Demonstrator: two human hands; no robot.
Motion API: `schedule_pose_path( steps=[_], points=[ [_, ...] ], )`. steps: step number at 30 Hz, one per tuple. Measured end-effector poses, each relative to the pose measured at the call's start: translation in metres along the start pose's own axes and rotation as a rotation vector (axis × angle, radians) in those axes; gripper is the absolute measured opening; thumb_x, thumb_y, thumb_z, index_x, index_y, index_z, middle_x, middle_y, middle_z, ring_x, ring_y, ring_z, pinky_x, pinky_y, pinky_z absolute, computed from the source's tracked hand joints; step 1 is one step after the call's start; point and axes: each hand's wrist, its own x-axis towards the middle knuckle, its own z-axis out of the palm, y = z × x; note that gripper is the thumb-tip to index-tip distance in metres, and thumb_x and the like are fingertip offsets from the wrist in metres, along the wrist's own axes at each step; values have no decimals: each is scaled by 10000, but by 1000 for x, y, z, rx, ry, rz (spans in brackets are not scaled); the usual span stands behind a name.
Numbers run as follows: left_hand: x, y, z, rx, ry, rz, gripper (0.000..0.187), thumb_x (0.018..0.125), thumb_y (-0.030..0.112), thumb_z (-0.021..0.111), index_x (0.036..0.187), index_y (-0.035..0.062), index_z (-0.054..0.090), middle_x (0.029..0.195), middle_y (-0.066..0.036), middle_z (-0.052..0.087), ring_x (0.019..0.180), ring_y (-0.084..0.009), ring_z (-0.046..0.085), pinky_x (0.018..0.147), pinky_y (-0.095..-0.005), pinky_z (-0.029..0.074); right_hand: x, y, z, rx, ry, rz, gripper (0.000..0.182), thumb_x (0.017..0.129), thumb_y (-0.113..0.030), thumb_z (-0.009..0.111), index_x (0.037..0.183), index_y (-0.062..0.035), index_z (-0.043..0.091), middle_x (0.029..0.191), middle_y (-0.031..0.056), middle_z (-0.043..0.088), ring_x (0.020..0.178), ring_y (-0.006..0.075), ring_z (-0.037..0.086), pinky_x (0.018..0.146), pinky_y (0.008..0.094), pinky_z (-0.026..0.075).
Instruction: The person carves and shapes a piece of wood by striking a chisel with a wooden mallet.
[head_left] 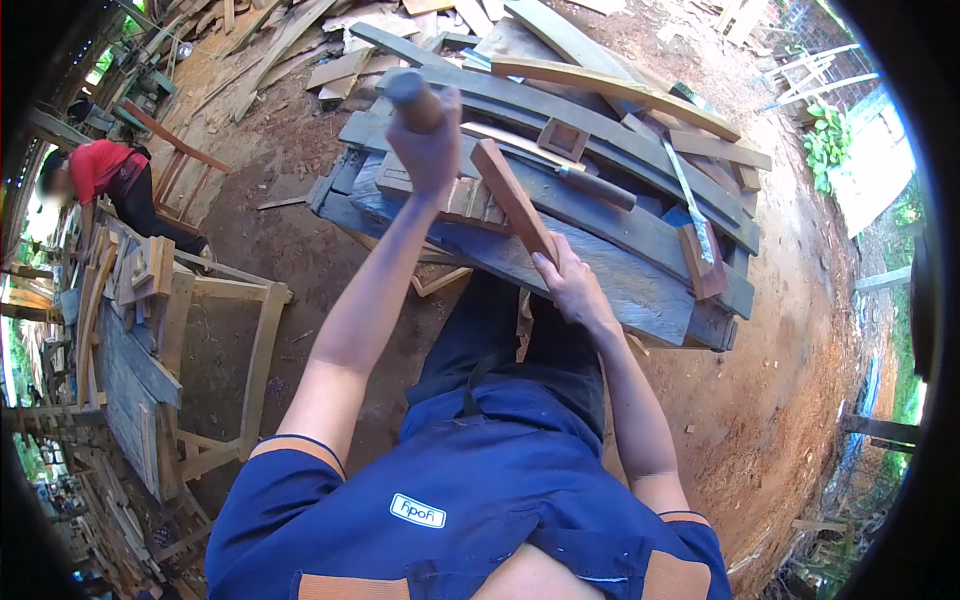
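My left hand (425, 150) is raised over the bench's left part, fingers wrapped round a thick round wooden handle (418, 105) with a grey end. Whatever the handle joins is hidden. My right hand (578, 285) grips the lower end of a reddish-brown wooden strip (512, 195) at the bench's near edge. The strip slants away to the upper left, its far end by a notched wooden block (470, 203). Beyond lies a long tool with a dark round handle (598, 188) and a pale, narrow blade. Near it sits a small wooden block with a square recess (563, 140).
The worn plank workbench (640, 290) carries several long boards (620, 90) at its far side. A long-bladed tool with a wooden end (704, 262) lies at right. On the left, a person in a red shirt (105, 168) bends by another wooden bench (130, 385). Scrap wood covers the ground behind.
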Motion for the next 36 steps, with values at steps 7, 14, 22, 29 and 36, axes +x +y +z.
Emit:
schedule_pose_path(
  steps=[7, 14, 22, 29, 36],
  points=[
    [-1, 12, -6, -215, -42, -127, 221, 868, 104, 694, 746, 45, 519, 581, -9, 542, 417, -91, 522, 387, -232, 415, -3, -1, 1, -9, 7, -29, 469, 980, -401, 451, 1383, -171, 377, 1109, 299, 633, 1051, 493, 596, 890, 559, 452],
    [-13, 2, -3, -138, -91, -168, 167, 889, 45, 647, 807, 53, 502, 567, -7, 502, 430, -82, 480, 415, -244, 391, -4, -3, 1, 10, -12, 15, 476, 980, -402, 451, 1388, -171, 372, 1097, 299, 636, 1050, 495, 597, 884, 562, 453],
    [-13, -4, -3, -111, -116, -156, 175, 882, 37, 654, 788, 55, 507, 580, -5, 509, 440, -78, 488, 417, -237, 397, -6, -6, -1, 19, -10, 31, 481, 979, -395, 453, 1394, -165, 374, 1070, 297, 646, 1015, 493, 614, 868, 548, 469],
    [-13, -20, -1, 38, -59, -48, 178, 859, 55, 682, 773, 60, 526, 609, -5, 542, 462, -83, 517, 435, -235, 429, -3, -5, -1, 22, 0, 39, 485, 978, -396, 465, 1391, -153, 392, 1051, 290, 653, 994, 473, 634, 859, 525, 476],
    [-31, -4, 12, 186, -127, 46, 252, 782, 105, 739, 987, -3, 641, 820, -141, 703, 783, -216, 716, 700, -325, 536, -39, -121, -86, 340, 253, -249, 406, 993, -269, 507, 1348, -83, 440, 924, 169, 636, 796, 207, 605, 744, 365, 486]
  ],
)
